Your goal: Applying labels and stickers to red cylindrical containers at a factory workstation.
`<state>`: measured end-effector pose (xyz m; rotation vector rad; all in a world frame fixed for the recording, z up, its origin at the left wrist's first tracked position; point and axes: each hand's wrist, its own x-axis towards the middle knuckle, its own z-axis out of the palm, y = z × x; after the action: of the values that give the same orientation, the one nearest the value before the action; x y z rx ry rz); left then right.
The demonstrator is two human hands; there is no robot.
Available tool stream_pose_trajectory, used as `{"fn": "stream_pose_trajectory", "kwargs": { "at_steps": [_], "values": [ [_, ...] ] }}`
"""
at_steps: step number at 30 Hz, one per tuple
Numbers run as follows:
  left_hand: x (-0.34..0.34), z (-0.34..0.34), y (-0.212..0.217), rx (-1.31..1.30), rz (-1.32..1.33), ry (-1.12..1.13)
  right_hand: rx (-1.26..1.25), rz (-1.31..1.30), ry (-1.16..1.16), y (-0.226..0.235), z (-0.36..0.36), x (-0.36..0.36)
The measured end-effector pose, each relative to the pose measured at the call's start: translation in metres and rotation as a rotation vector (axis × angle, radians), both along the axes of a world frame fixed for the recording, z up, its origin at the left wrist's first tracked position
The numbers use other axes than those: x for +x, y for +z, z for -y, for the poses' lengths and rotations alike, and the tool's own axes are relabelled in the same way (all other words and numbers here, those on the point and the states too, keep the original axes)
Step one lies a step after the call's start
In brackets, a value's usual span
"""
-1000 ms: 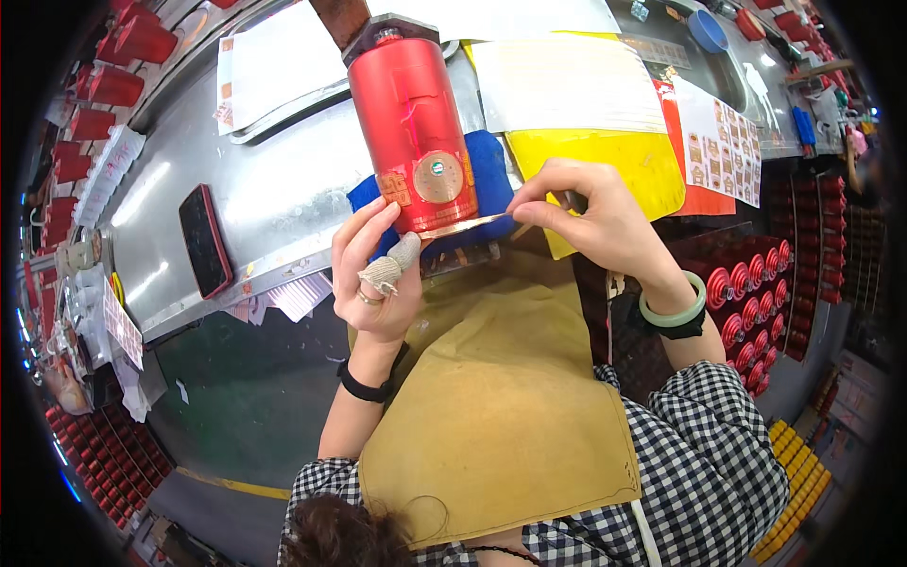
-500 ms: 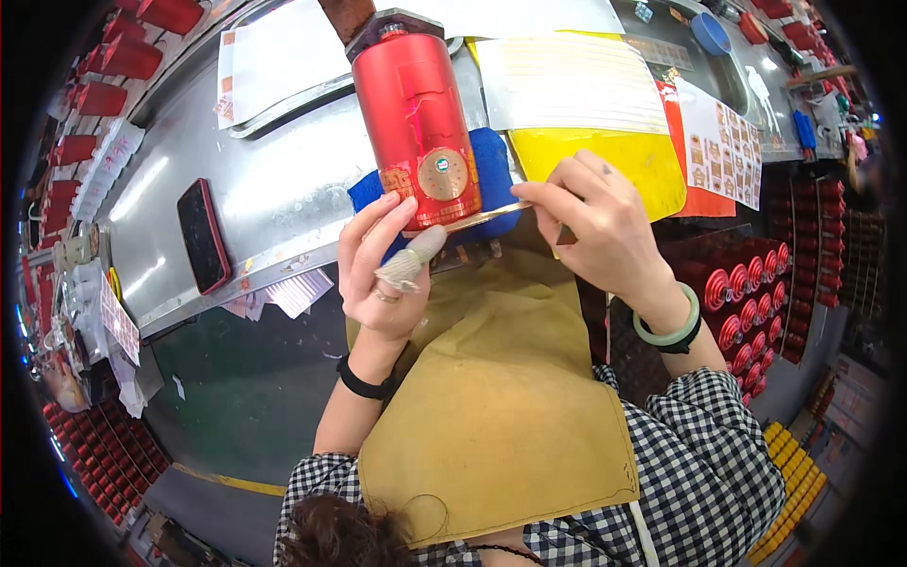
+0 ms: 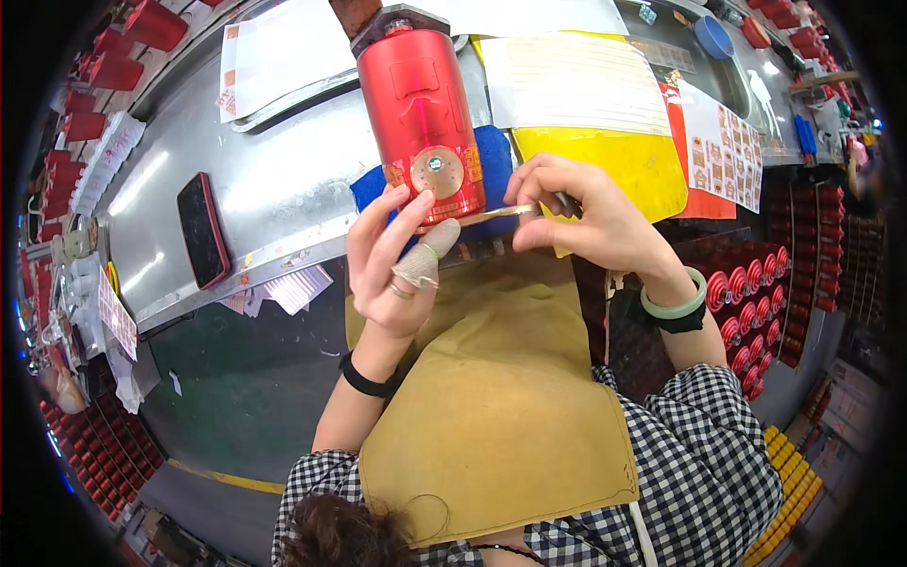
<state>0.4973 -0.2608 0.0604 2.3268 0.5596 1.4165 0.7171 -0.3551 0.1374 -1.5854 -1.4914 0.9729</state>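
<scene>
A red metallic cylinder [image 3: 416,104] with a gold-patterned band and a round gold emblem lies on a blue cloth [image 3: 496,161], its near end toward me. My left hand [image 3: 397,246] grips that near end, fingers on its side. The thumb, wrapped in a pale fabric finger cover [image 3: 430,250], presses at the bottom rim. From there a thin gold strip [image 3: 496,215] stretches right to my right hand [image 3: 586,213], which is closed with the strip's end between thumb and fingers. Something dark, too hidden to name, shows inside the right hand.
Left on the metal table stands a dark phone [image 3: 202,231] with a red edge. A yellow board [image 3: 605,170] under white sheets lies to the right, beside a printed sticker sheet [image 3: 723,142]. Red parts [image 3: 746,302] are racked at lower right.
My right hand's fingers have curled further over the strip's end. The cylinder has turned slightly and shifted a little right, and my left thumb has moved right along the rim.
</scene>
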Motion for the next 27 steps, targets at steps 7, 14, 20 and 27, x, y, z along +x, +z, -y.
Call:
{"fn": "stream_pose_trajectory", "kwargs": {
  "at_steps": [7,14,20,27],
  "values": [
    [0.005,0.002,-0.013,-0.273,0.249,0.046,0.065,-0.081,-0.063,0.020,-0.006,-0.023],
    [0.003,0.006,-0.020,-0.359,0.263,0.050,0.087,0.064,-0.079,0.032,-0.006,-0.020],
    [-0.001,0.006,-0.013,-0.195,0.137,0.059,-0.055,0.167,-0.178,0.012,0.000,-0.005],
    [0.002,-0.002,-0.007,-0.076,0.130,-0.053,0.007,0.120,-0.178,0.012,0.005,-0.008]
  ]
}}
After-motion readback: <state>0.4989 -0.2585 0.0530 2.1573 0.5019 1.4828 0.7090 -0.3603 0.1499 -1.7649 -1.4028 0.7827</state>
